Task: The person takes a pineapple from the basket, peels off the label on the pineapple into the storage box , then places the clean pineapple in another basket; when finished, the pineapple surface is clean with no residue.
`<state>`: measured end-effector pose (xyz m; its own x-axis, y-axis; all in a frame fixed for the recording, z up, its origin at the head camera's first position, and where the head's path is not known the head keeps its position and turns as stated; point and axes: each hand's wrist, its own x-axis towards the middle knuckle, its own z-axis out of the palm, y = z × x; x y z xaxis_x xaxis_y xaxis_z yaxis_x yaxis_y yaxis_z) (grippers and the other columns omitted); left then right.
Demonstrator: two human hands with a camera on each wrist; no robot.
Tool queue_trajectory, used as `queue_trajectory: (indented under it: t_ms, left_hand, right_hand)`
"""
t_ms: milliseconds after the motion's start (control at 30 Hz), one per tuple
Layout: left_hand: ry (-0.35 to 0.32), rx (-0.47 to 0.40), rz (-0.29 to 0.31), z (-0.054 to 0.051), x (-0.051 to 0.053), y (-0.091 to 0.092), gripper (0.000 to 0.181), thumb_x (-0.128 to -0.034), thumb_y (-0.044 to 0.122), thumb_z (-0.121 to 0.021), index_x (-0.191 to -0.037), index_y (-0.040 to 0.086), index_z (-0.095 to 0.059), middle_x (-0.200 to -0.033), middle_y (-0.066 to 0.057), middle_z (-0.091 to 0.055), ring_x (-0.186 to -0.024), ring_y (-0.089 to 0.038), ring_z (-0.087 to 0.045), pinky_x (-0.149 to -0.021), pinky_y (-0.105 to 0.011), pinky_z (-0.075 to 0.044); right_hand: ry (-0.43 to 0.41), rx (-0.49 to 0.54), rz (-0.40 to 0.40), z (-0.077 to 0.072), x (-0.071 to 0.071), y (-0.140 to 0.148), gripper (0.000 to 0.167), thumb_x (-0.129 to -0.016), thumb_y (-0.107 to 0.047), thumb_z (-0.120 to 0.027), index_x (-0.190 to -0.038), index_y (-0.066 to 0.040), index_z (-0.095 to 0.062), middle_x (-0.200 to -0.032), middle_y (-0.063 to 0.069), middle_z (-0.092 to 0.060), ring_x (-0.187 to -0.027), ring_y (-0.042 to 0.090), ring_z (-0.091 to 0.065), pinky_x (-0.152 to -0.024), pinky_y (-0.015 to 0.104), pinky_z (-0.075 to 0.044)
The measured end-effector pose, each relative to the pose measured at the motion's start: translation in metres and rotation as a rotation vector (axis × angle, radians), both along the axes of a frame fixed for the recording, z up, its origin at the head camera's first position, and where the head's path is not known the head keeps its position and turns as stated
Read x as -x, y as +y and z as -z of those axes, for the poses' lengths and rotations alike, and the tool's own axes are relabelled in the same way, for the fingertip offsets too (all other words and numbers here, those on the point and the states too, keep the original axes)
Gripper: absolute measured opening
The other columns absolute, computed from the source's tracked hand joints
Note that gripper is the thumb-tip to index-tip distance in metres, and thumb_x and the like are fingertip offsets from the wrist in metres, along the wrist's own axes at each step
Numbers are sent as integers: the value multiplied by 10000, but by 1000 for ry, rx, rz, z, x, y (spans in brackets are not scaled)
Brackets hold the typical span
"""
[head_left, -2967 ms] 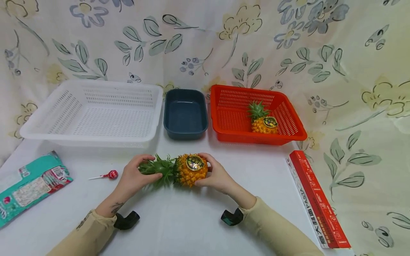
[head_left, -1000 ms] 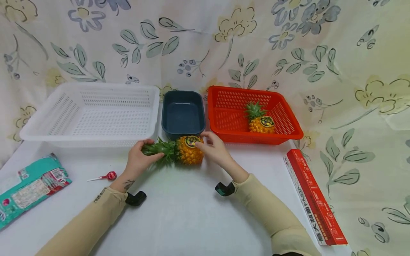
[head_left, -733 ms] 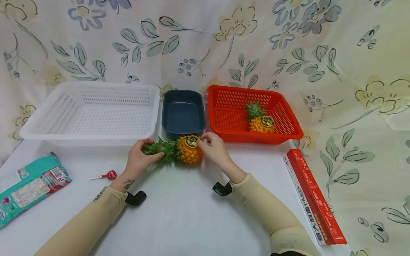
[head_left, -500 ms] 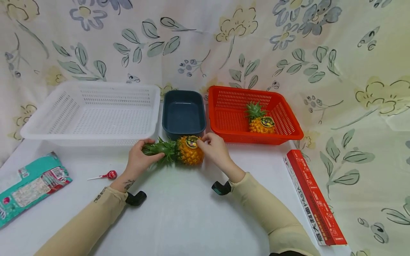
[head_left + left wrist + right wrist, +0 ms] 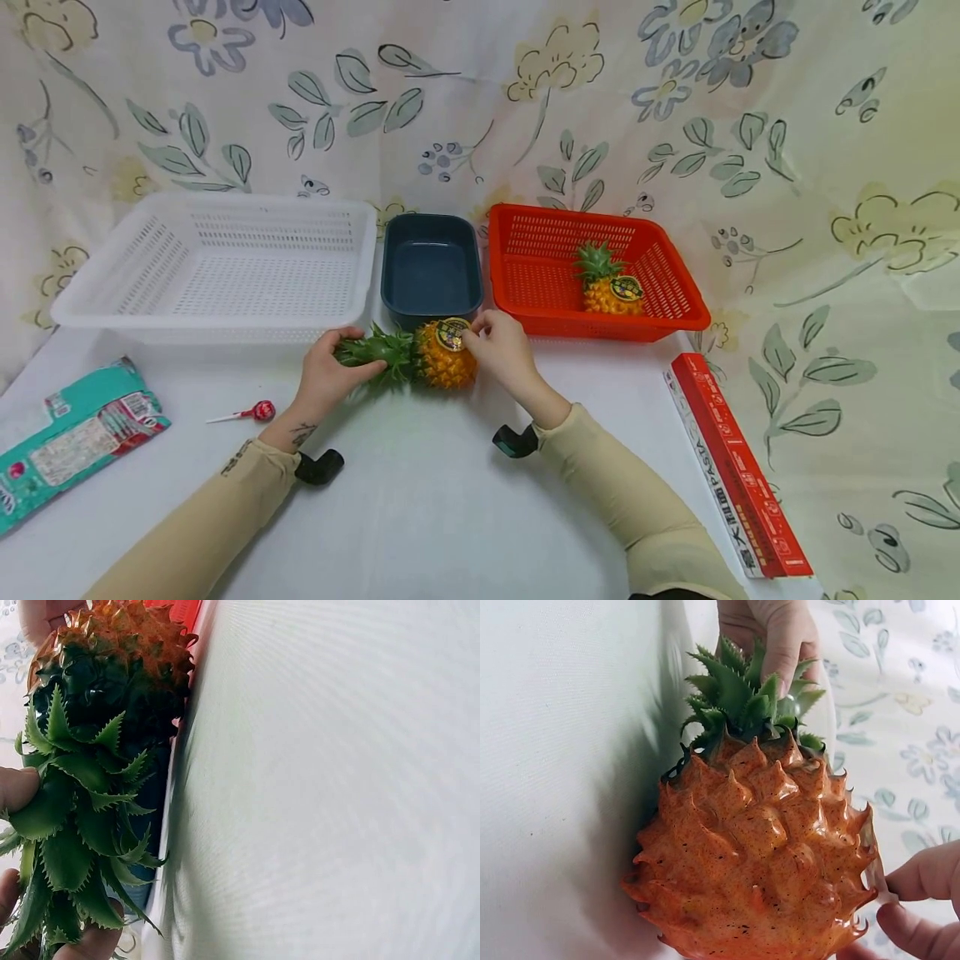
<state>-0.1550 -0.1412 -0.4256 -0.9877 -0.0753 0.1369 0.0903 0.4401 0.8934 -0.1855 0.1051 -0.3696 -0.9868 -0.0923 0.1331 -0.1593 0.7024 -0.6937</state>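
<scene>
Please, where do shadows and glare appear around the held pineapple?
Right wrist view: glossy highlights on the held pineapple, soft shadow on the white cloth beside it; left wrist view: shadow on the cloth beside the leaves; head view: soft shadow below the pineapple.

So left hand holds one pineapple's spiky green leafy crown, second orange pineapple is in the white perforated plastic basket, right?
Wrong basket: the head view shows the second orange pineapple in the red perforated plastic basket. The rest stands: the left hand holds the spiky green leafy crown.
</scene>
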Motion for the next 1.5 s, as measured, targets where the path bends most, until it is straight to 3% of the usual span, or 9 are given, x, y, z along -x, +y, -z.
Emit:
queue_trajectory:
  t_ms: [300,567,933,1133,1267,1400,1500]
  left_hand:
    - [8,-8,6,3,0,0,558,-725,114,-778,-1198,-25,-514,-1236,-191,-518,-1096,-327,-491,-911,-443,-418]
    - [11,-11,11,5,1,-1,558,-722,114,-781,-1192,-27,-516,-1232,-191,-518,-1093,-324,-492,-907,-446,-425]
    - [14,-7,21,4,0,-1,557,-732,113,-773,-1205,-23,-512,-1249,-191,-510,-1082,-329,-496,-885,-439,-429]
    - [12,-9,27,3,-1,-1,552,-741,116,-767,-1211,-18,-509,-1259,-186,-505,-1066,-327,-502,-865,-427,-433]
    - [14,-13,21,3,-1,0,552,-741,115,-767,-1208,-27,-509,-1254,-191,-508,-1082,-328,-495,-879,-430,-427]
    - [23,-19,16,3,-1,0,549,-739,115,-770,-1199,-36,-511,-1236,-196,-516,-1096,-324,-488,-898,-428,-414]
    - [31,-16,19,4,0,-1,543,-738,113,-770,-1193,-35,-513,-1231,-195,-518,-1093,-323,-490,-896,-428,-415]
  right_hand:
    - [82,-33,-7,-4,-1,-2,119,-816,-174,-617,-729,-94,-613,-698,35,-509,-589,171,-419,-497,251,-302]
    - [96,-41,-28,-16,-7,-6,100,-828,-192,-608,-750,-129,-602,-842,16,-583,-599,174,-433,-476,260,-330]
    - [253,-207,-123,-27,-18,-16,111,-847,-182,-604,-743,-145,-614,-1079,12,-636,-919,179,-559,-513,273,-471]
    - [431,-277,-234,-25,-24,-19,111,-832,-145,-607,-723,-127,-613,-1094,29,-630,-1025,205,-539,-524,294,-500]
    - [621,-329,-383,-26,-21,-20,88,-803,-110,-625,-717,-96,-622,-1043,73,-639,-1015,219,-550,-690,299,-538]
    - [746,-365,-517,-36,-13,-23,77,-794,-102,-648,-720,-78,-651,-1010,85,-649,-992,219,-565,-845,294,-504]
    - [809,-401,-555,-49,-3,-26,78,-796,-102,-656,-726,-72,-669,-1001,96,-659,-983,228,-573,-859,303,-499]
